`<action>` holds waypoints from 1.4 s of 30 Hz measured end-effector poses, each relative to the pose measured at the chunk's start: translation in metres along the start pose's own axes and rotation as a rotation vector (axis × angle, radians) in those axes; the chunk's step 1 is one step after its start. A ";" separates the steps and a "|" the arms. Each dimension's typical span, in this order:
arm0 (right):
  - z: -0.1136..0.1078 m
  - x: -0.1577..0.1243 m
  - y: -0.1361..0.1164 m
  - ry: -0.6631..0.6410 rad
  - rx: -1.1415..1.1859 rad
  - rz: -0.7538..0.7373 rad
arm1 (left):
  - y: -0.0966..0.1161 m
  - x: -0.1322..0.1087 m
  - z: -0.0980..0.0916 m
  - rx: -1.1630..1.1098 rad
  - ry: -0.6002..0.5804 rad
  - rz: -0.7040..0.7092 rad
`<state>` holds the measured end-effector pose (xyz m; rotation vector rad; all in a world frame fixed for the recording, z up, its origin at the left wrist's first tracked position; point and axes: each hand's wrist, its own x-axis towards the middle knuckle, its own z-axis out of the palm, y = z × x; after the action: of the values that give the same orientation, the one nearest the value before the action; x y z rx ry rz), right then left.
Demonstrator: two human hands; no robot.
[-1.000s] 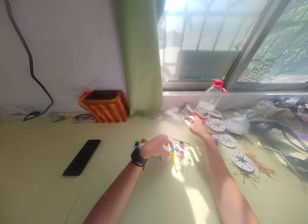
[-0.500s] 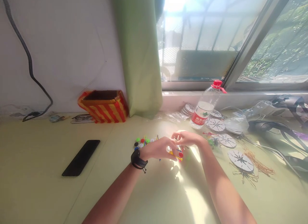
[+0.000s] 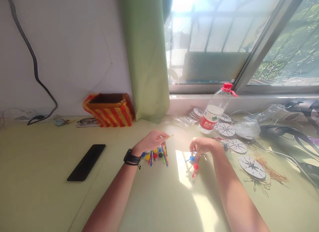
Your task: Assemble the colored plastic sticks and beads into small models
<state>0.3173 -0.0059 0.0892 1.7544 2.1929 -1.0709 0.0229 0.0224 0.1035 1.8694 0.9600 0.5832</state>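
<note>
A thin yellow plastic arrow-like piece [image 3: 170,136] sticks out from the pinched fingertips of my left hand [image 3: 151,141], which wears a black wristband. Beneath that hand lie small round plastic caps in several colours, such as a red cap [image 3: 155,156], beside a row of slim coloured arrow pieces [image 3: 165,155]. My right hand [image 3: 204,145] bends down to the table with its fingers closed; what is between them is hidden. Just by its fingertips are a blue arrow piece with a round hub [image 3: 191,158] and a red one [image 3: 195,167].
A water bottle [image 3: 211,115] stands behind my right hand. White slotted discs [image 3: 252,167], brown strands [image 3: 270,169] and black straps [image 3: 276,132] lie to the right. A black phone [image 3: 86,162] and a striped box [image 3: 109,112] are on the left.
My hands were close together over the pieces and have moved apart. The left went left and up with the yellow piece; the right shifted slightly right, leaving the blue and red pieces visible.
</note>
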 end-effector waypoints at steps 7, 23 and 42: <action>-0.006 -0.006 -0.026 0.266 0.389 -0.286 | -0.007 0.008 0.008 -0.024 0.148 0.019; 0.008 0.022 -0.060 0.463 0.829 -0.479 | -0.006 0.016 0.028 -0.182 0.249 0.128; 0.016 0.029 -0.057 0.242 0.913 -0.532 | -0.005 0.014 0.028 0.012 0.201 0.262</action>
<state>0.2519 0.0037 0.0879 1.6141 2.6183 -2.3924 0.0492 0.0204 0.0858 1.9903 0.8513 0.9389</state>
